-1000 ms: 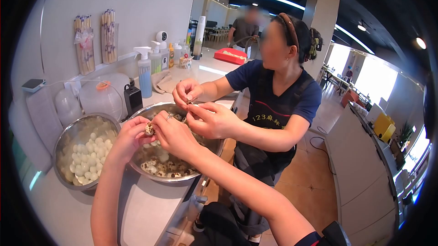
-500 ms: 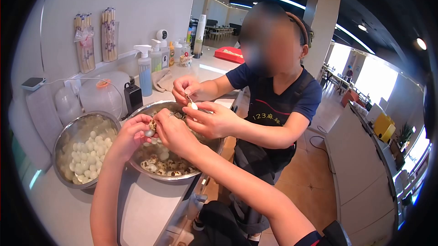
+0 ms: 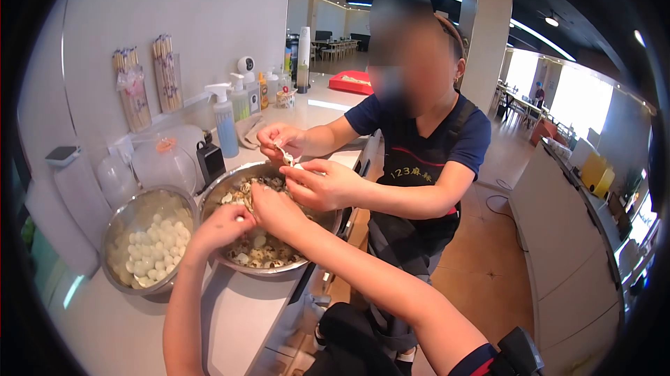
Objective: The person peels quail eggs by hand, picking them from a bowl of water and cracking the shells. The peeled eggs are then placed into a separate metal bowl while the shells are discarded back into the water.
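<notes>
My left hand (image 3: 222, 227) is over the near left rim of the large steel bowl (image 3: 269, 273), its fingers closed round a small pale egg that barely shows by the thumb. My right hand (image 3: 274, 210) reaches over the same bowl, its fingertips pointing down and bent together near some shell; what they hold, if anything, is hidden. Speckled shells (image 3: 269, 256) and small eggs lie in the bowl. To the left, a second steel bowl (image 3: 112, 264) holds several peeled white eggs (image 3: 157, 247).
Across the bowl, a co-worker's hands (image 3: 317, 184) hold a small egg and shell close to my right hand. Behind stand a black device (image 3: 210, 161), spray bottle (image 3: 225, 125), pump bottle (image 3: 241, 100) and cloth (image 3: 249, 130). A red tray (image 3: 350, 82) lies farther back.
My hands have moved apart and lower over the large bowl; the speckled egg between them no longer shows. The co-worker's hands have shifted slightly. The view has moved a little.
</notes>
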Demonstrator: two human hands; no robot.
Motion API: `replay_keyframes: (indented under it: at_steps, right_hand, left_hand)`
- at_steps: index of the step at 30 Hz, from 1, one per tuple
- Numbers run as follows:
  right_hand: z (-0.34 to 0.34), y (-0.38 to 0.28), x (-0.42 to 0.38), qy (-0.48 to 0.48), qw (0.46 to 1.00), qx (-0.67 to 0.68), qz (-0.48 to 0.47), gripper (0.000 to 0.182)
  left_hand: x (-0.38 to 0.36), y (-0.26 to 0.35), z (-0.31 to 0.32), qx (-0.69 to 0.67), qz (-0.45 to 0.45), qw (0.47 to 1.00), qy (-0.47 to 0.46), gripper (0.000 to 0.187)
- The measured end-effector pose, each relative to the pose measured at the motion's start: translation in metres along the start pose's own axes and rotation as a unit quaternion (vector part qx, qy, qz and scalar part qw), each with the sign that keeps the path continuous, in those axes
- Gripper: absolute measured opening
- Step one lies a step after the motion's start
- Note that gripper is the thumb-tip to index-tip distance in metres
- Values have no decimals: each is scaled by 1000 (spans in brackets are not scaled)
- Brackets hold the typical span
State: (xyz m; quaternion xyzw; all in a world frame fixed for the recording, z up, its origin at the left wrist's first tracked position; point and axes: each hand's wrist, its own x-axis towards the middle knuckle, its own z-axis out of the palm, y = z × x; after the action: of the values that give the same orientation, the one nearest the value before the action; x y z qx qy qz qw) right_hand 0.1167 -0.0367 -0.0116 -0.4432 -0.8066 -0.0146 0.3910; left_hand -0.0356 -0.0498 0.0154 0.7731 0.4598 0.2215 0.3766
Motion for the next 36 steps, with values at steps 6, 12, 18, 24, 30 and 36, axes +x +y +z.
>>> replay_keyframes:
  at_steps: [6,12,18,24,30,36]
  right_hand:
    - [-7,2,-9,-258,962,-69,63,18]
    - [-14,-7,-7,-386,907,-115,120,28]
    - [-24,-11,-9,-352,922,-119,112,27]
    - [-14,0,-11,-315,940,-92,94,22]
    - [-10,4,-10,-315,937,-118,96,23]
    - [-16,-5,-8,-320,941,-65,93,23]
  left_hand:
    - [18,-3,9,324,-77,936,-110,30]
    - [43,-18,7,400,-81,901,-149,29]
    - [32,-14,4,387,-15,910,-149,32]
    - [46,-18,18,405,-59,898,-165,29]
    - [41,-1,11,341,-116,916,-174,25]
    - [40,-19,13,212,-16,955,-205,27]
